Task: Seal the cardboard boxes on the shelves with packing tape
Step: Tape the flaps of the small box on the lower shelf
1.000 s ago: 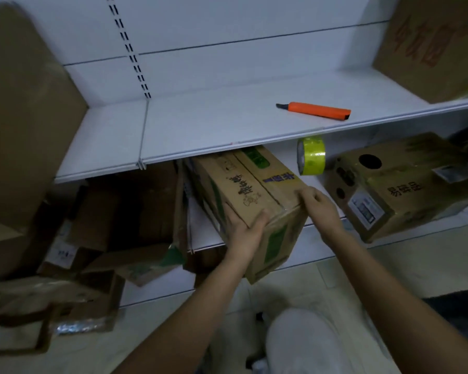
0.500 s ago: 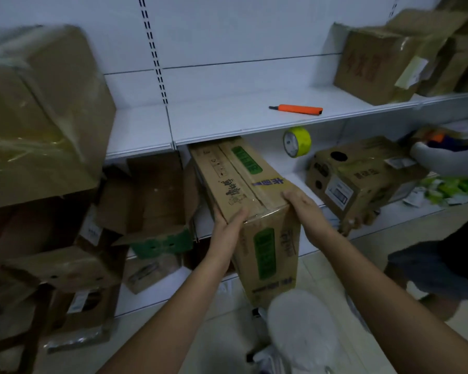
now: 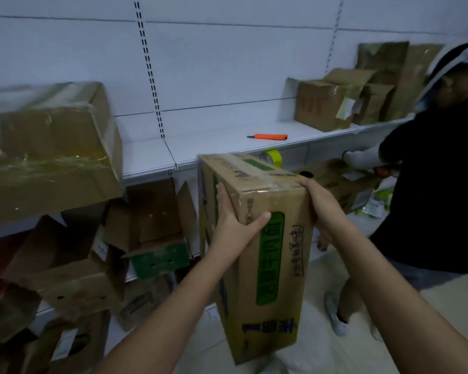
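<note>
I hold a tall brown cardboard box (image 3: 270,255) with green panels and blue print in mid-air in front of the shelves, its near end tipped down. My left hand (image 3: 234,220) grips its left upper corner, thumb across the front face. My right hand (image 3: 320,203) clasps its right upper edge. Clear tape runs along the box top. A yellow-green roll of packing tape (image 3: 274,157) sits on the lower shelf, half hidden behind the box. An orange utility knife (image 3: 269,136) lies on the white middle shelf (image 3: 214,147).
A large tape-wrapped box (image 3: 49,149) fills the shelf at left, with open and crushed boxes (image 3: 149,220) stacked below it. More boxes (image 3: 324,105) stand at the shelf's right end. A person in a black top (image 3: 432,190) stands close on the right, working at the lower shelf.
Both hands have pulled the box off the lower shelf and lifted it up and toward me. My view has risen, and the person on the right has come into view.
</note>
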